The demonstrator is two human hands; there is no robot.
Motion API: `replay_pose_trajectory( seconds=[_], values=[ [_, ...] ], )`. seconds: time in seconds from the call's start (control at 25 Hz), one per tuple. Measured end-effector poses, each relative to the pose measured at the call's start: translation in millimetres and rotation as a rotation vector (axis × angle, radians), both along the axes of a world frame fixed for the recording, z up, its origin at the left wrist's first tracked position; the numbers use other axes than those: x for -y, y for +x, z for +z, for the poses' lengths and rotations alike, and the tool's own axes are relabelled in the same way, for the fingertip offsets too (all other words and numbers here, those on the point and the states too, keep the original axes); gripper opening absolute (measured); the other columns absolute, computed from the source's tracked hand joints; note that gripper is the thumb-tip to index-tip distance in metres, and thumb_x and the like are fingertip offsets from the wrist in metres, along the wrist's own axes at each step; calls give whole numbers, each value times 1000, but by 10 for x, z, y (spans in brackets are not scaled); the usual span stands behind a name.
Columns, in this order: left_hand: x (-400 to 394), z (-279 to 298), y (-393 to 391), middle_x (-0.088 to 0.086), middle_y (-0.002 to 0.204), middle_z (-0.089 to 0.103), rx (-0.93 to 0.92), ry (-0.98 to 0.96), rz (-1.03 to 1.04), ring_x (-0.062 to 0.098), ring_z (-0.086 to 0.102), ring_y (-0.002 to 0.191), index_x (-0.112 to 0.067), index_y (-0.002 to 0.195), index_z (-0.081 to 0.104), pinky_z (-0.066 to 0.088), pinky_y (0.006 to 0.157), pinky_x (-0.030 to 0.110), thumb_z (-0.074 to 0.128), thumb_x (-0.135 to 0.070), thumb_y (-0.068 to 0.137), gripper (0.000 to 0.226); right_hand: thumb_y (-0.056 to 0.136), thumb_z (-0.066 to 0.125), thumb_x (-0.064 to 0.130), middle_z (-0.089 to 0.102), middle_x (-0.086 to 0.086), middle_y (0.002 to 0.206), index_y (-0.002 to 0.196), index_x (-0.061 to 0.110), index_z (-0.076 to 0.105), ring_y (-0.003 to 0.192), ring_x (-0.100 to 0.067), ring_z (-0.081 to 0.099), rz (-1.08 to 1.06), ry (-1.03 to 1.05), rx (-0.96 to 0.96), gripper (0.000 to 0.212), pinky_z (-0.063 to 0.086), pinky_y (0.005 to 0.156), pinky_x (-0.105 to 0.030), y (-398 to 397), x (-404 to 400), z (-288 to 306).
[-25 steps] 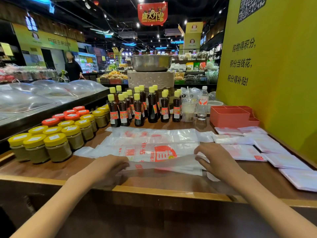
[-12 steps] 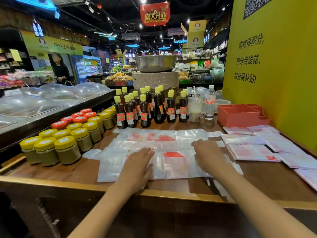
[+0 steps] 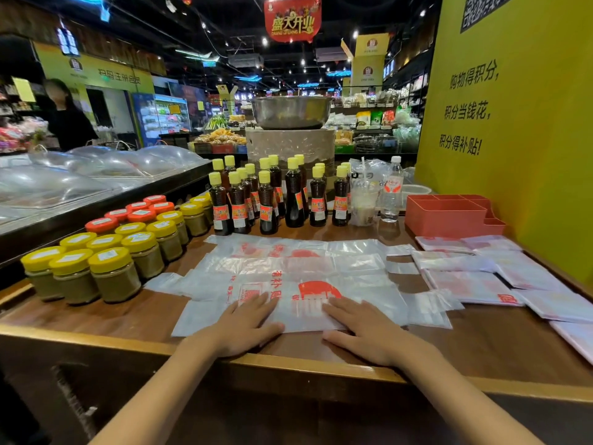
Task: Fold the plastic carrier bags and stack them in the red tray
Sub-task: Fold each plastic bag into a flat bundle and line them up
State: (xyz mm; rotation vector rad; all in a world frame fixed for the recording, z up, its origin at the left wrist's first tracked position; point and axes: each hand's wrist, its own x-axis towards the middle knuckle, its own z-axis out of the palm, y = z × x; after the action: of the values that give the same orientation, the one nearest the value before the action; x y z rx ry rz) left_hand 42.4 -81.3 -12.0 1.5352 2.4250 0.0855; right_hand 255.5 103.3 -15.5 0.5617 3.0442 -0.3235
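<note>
A: Which step are you on?

B: Creasing. Your left hand (image 3: 239,327) and right hand (image 3: 362,330) lie flat, fingers straight and grasping nothing, pressing the thin translucent plastic carrier bag with red print (image 3: 301,306) near the front edge of the brown wooden tabletop (image 3: 481,345).

A: And next?

B: Probably another fold; the slick film looks slippery, so hold it down. The rigid red compartment tray (image 3: 449,216) sits well apart, back right, with flat folded bags (image 3: 468,284) lying before it.
</note>
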Motion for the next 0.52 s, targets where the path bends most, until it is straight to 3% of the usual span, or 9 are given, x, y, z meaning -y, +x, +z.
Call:
replay_pose_trajectory(
  seconds=[0.08,0.2,0.32,0.4,0.52],
  values=[
    [132,-6,-205,-6,167,-8,2,-12,41,13,-8,153,-33,159,-2,-4,123,44,4,-103,57,123,74,6,88,-1,13,168,160,36,6,153,-6,-4,-94,8,27,100,-3,124,-37,259,-257,-26],
    [293,-10,-392,-4,166,-11,-1,-36,117,14,-9,153,-30,159,-4,-1,124,43,14,-101,59,124,71,2,87,-5,12,167,161,32,1,153,-5,-6,-241,10,22,106,-4,125,-38,532,-460,-77],
    [332,-24,-383,-6,166,-9,10,2,145,15,-6,154,-31,159,0,1,123,42,25,-104,55,129,88,25,81,1,14,167,161,31,8,153,-4,-3,-285,13,-67,89,-5,125,-39,552,-453,-122],
    [369,-45,-353,-10,167,1,51,138,152,14,5,153,-38,157,14,9,123,41,40,-99,61,117,89,42,76,10,19,165,159,36,15,152,-2,2,-227,11,-202,85,-4,126,-37,535,-419,-125],
    [440,-79,-338,-19,160,27,134,345,147,8,28,146,-47,145,38,28,119,38,52,-97,57,102,87,60,67,34,23,156,151,46,32,144,-1,30,-145,-97,-343,73,25,121,-31,557,-402,-98]
  ],
)
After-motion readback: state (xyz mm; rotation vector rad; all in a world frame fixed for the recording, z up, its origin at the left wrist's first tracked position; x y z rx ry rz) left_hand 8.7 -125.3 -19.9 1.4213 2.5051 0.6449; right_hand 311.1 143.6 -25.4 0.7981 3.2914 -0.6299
